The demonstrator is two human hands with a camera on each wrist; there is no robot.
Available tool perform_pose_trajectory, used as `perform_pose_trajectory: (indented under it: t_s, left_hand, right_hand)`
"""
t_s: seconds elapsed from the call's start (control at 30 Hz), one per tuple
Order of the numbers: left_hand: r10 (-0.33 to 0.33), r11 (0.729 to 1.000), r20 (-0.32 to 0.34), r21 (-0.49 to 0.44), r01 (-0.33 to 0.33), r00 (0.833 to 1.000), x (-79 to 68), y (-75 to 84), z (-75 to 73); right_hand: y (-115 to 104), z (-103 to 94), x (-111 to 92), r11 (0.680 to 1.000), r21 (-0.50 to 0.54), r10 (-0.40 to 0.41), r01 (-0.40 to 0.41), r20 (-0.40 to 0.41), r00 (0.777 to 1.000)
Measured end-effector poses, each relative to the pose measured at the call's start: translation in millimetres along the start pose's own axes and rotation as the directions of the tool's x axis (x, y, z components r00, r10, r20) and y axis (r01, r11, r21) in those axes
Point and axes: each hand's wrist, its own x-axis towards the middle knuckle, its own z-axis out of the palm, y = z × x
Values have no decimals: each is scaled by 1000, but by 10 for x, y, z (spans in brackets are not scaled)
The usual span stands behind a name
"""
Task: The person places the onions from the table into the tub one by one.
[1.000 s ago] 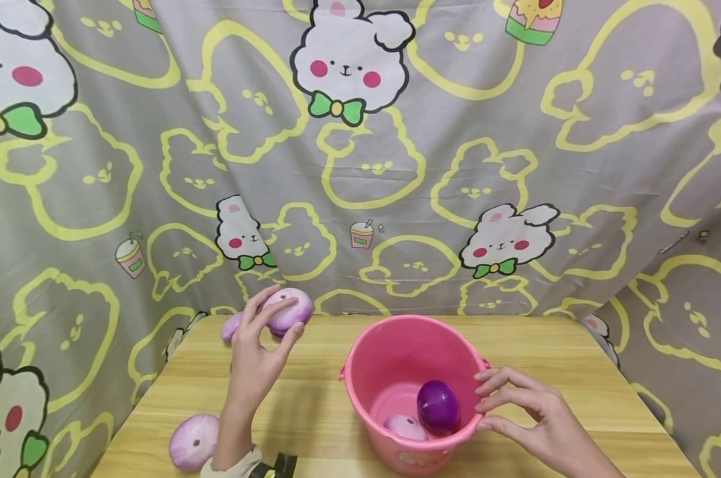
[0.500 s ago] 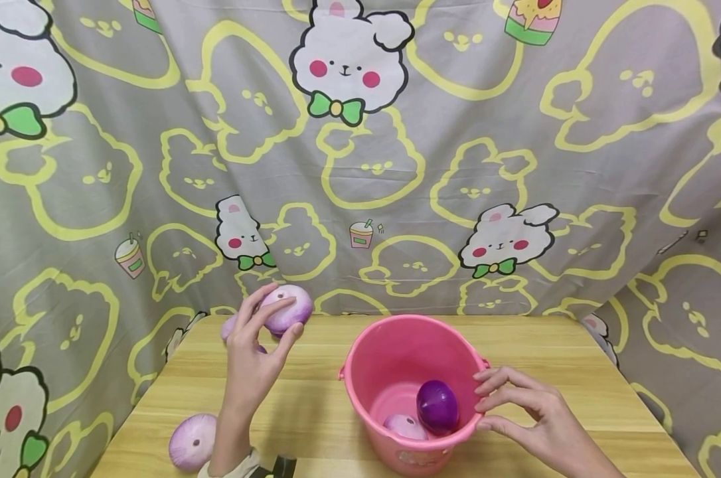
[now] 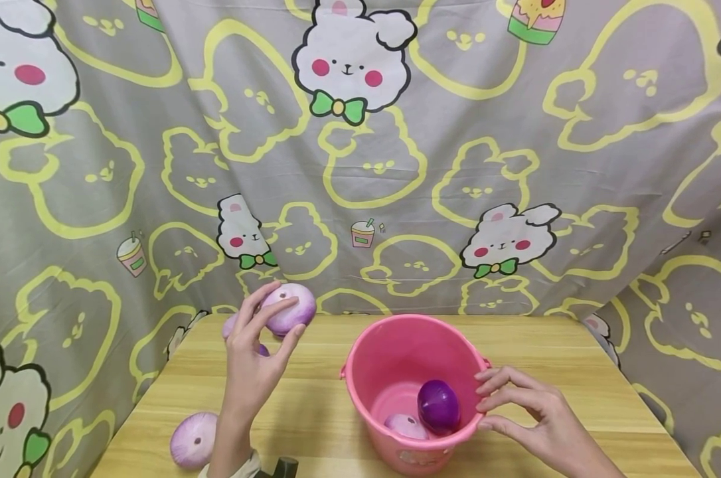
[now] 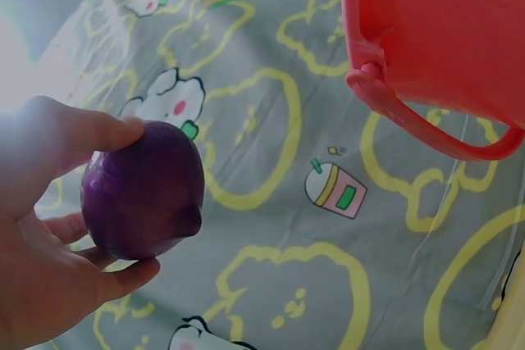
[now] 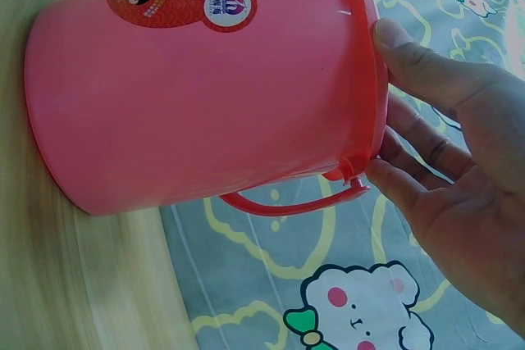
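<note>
Barely shifted, the left hand [image 3: 254, 365] pinches a round purple-white onion [image 3: 291, 309], right hand [image 3: 541, 410] gripping a pink plastic bucket [image 3: 390, 355], two purple onions [image 3: 438, 406] inside, others [image 3: 193, 440] at left.

Left forearm [image 3: 235, 418]: rises steeply from the bottom edge of the head view, tipped slightly to the right.
Left hand [image 3: 255, 348]: raised in a grip, its back toward the head camera.
Left fingers [image 3: 271, 312]: bent, spread a little, angled up and to the right.
Left thumb [image 3: 291, 340]: opposed to those fingers, lower down.
Right forearm [image 3: 584, 455]: enters from the lower right, slanting up and left.
Right hand [image 3: 534, 411]: well apart from the left, back uppermost.
Right fingers [image 3: 512, 378]: lightly bent, reaching left, tips touching without wrapping.
Right thumb [image 3: 500, 427]: nearly straight, below them.
</note>
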Motion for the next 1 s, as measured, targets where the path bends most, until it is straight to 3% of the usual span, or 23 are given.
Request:
perform_pose_trajectory:
  t_s: [0.4, 0.67, 1.0]
  left_hand:
    - [41, 996, 1, -74, -41, 999, 2, 103, 52]
    - [50, 997, 24, -58, -49, 998, -9, 157, 71]
    - [84, 991, 27, -111, -81, 996, -6, 185, 88]
  right_hand:
    - [-4, -2, 2, 1000, -2, 3, -3, 0, 1000]
    - [-23, -3, 1, 999, -13, 29, -29, 3, 1000]
    - [-24, -3, -8, 999, -24, 48, -48, 5, 999]
